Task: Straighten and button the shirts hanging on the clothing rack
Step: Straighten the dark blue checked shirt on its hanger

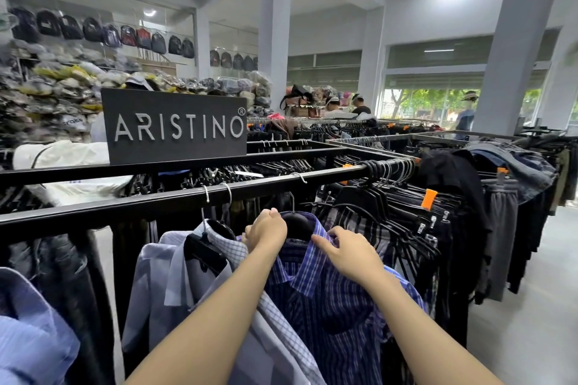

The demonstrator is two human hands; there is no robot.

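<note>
A dark blue striped shirt hangs on a black hanger from the black rack rail, facing me. My left hand grips the left side of its collar near the hanger. Over on the right side of the collar, my right hand pinches the fabric, index finger stretched toward the neck label. The shirt's front hangs open below the collar. To its left hangs a white checked shirt, and further left a pale blue shirt.
Dark garments on black hangers crowd the rail on the right. A dark brand sign stands on the rack top. Further racks and a white pillar lie beyond, with people at the far back. The aisle floor runs along the right.
</note>
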